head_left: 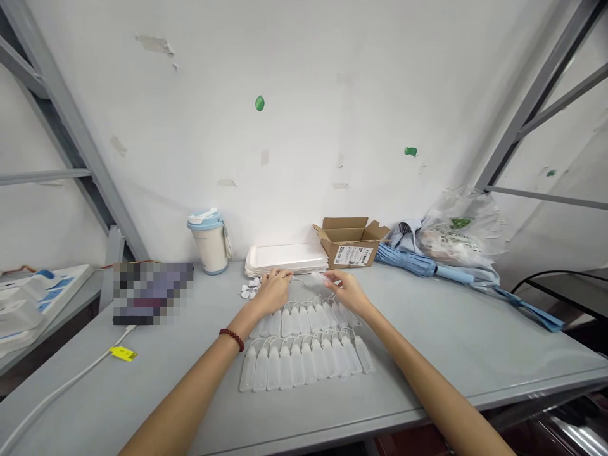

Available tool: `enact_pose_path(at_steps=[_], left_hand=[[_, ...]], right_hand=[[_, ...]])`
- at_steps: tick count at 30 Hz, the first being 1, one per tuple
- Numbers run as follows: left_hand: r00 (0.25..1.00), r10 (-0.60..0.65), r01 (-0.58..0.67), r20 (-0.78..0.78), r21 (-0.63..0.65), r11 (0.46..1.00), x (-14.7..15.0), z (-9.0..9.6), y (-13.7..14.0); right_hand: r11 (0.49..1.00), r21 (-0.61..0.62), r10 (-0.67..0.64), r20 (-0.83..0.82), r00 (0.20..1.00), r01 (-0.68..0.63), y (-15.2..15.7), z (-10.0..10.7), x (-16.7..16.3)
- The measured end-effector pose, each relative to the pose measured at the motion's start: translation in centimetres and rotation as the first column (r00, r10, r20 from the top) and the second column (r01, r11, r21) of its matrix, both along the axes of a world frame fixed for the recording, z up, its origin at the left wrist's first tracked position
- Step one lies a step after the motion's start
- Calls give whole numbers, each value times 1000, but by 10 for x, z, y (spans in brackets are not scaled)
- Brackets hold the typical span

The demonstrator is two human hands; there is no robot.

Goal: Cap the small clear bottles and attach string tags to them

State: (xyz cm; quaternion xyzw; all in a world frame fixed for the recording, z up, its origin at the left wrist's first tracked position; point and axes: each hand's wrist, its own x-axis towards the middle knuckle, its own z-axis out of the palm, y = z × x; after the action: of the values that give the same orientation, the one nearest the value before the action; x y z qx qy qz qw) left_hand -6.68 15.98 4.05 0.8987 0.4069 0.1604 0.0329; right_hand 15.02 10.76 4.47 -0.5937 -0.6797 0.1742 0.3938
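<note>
Behind two rows of small translucent plastic tubes (pixel 297 366) with thin white cords, both my hands are at work. My right hand (pixel 346 289) pinches a similar translucent tube (pixel 320 277) between thumb and fingers, its tip pointing left. A thin white cord (pixel 300 280) runs from this tube toward my left hand (pixel 274 291), whose fingertips are closed on the cord's other end. Just left of that hand lie several small white pieces (pixel 249 289), partly covered by it. My forearms reach around either side of the rows, and my left hand hides part of the back row.
A stack of white trays (pixel 287 256) and an open cardboard box (pixel 351 244) stand against the wall. Left of them are a cream tumbler (pixel 210 247) and a blurred-out device (pixel 152 294) with a cable. A blue folded umbrella (pixel 413 261) and plastic bag (pixel 460 231) lie right.
</note>
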Motion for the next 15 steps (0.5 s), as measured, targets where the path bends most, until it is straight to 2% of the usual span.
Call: enact_pose_path(at_steps=[8, 15], left_hand=[[973, 32, -8, 229, -107, 994, 9, 14, -33], [934, 4, 63, 356, -176, 982, 17, 18, -46]], right_hand=[[982, -11, 184, -87, 979, -186, -14, 10, -12], [990, 33, 136, -66, 988, -134, -16, 6, -15]])
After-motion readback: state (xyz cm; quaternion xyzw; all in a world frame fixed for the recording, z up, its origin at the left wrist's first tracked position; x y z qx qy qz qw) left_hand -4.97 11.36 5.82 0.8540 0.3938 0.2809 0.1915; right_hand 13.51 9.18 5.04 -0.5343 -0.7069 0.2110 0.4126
